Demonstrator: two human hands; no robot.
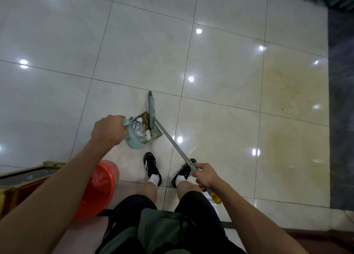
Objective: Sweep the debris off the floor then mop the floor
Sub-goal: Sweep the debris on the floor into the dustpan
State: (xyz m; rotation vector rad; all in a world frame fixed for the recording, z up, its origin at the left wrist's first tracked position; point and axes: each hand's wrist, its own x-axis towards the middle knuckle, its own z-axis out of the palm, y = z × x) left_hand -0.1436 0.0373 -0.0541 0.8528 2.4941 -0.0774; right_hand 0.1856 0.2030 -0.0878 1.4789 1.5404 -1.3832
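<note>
Both hands are clamped: my left hand on the dustpan handle, my right hand on the broom shaft, which slants forward-left to the pan's mouth.

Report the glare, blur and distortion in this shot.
Head view: ceiling lights glare as bright spots across the glossy floor tiles; wide-angle lens bends the grout lines and stretches the forearms; the dustpan and broom read clearly; the top-right corner is smeared.
</note>
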